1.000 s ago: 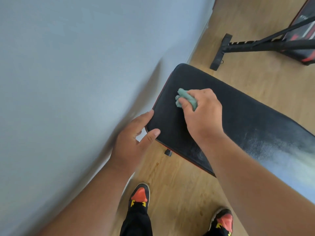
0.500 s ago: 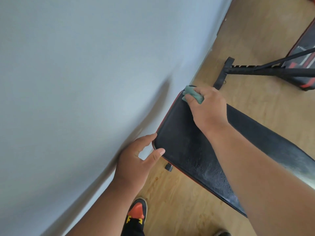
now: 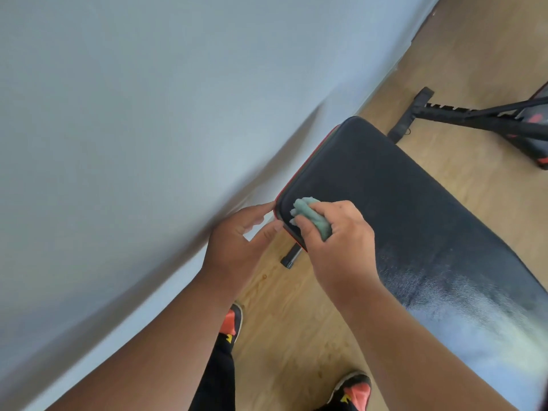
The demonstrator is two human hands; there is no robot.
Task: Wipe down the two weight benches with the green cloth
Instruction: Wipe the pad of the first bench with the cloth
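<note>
A black padded weight bench [image 3: 415, 203] with red edge trim runs from the centre to the lower right. My right hand [image 3: 338, 235] grips a bunched green cloth [image 3: 311, 218] and presses it on the bench's near left corner. My left hand [image 3: 237, 241] rests against that same corner's edge, thumb and fingers spread and touching the trim. A second bench [image 3: 530, 126], black with red marks, shows only partly at the right edge, with its black frame bar [image 3: 462, 114] lying on the floor.
A pale grey wall [image 3: 148, 129] fills the left side, close to the bench end. The floor [image 3: 296, 321] is light wood. My feet in black and orange shoes [image 3: 353, 390] stand below the bench. A black bench foot [image 3: 290, 258] pokes out under the corner.
My right hand has pulled the cloth back from the bench's far corner to its near left corner. The left hand stayed at the bench's edge.
</note>
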